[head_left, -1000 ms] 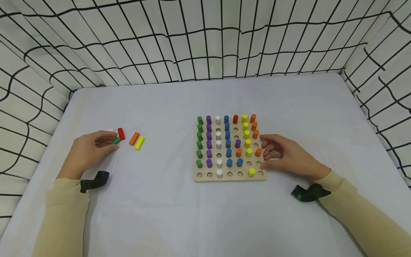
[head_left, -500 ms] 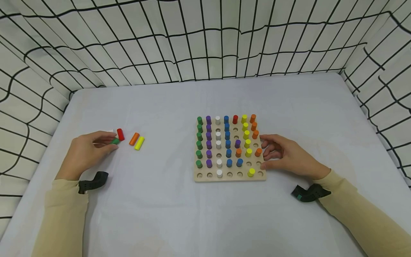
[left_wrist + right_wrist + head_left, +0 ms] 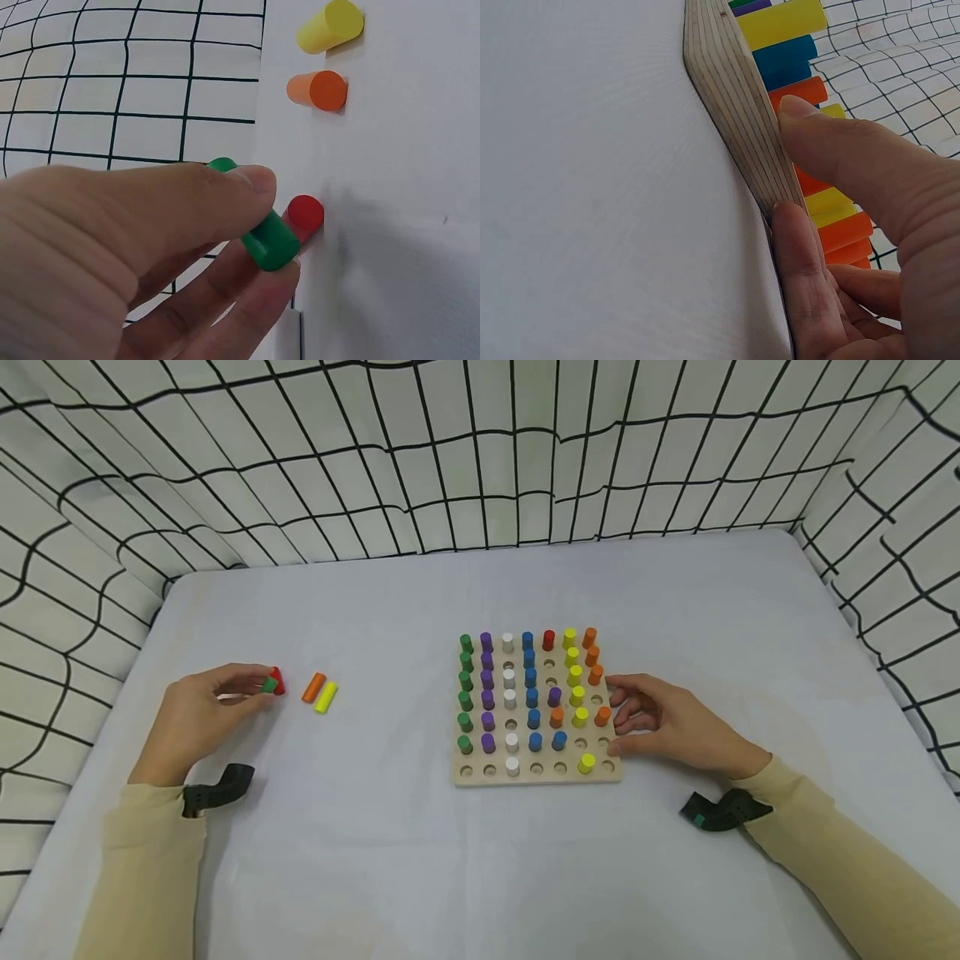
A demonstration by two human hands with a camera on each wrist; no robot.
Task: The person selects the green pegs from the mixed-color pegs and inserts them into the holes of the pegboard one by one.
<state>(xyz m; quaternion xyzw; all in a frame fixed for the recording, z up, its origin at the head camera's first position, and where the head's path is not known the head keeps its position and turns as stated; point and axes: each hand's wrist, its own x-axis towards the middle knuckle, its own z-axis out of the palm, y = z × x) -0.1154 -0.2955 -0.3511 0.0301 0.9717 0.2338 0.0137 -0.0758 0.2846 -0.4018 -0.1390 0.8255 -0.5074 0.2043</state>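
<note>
My left hand (image 3: 191, 714) pinches a green peg (image 3: 271, 244) between thumb and fingers, at the left of the table. Just beyond the fingertips is a red peg (image 3: 306, 214). An orange peg (image 3: 313, 687) and a yellow peg (image 3: 326, 697) lie side by side to the right of it. My right hand (image 3: 675, 722) holds the right edge of a wooden pegboard (image 3: 525, 779). In the right wrist view the thumb lies over the board's top edge and a finger presses its layered side (image 3: 735, 105). Rows of coloured pegs stand upright in the board, and several holes are bare.
A white cloth (image 3: 420, 860) covers the table. Black wire mesh (image 3: 480, 468) rises behind it and along both sides. A white piece (image 3: 289, 334) shows below the left fingers, mostly hidden. Dark straps with camera mounts sit at both wrists.
The green peg has risen slightly and turned in my left fingers, now overlapping the red peg in the head view. My right hand and the pegboard stay put.
</note>
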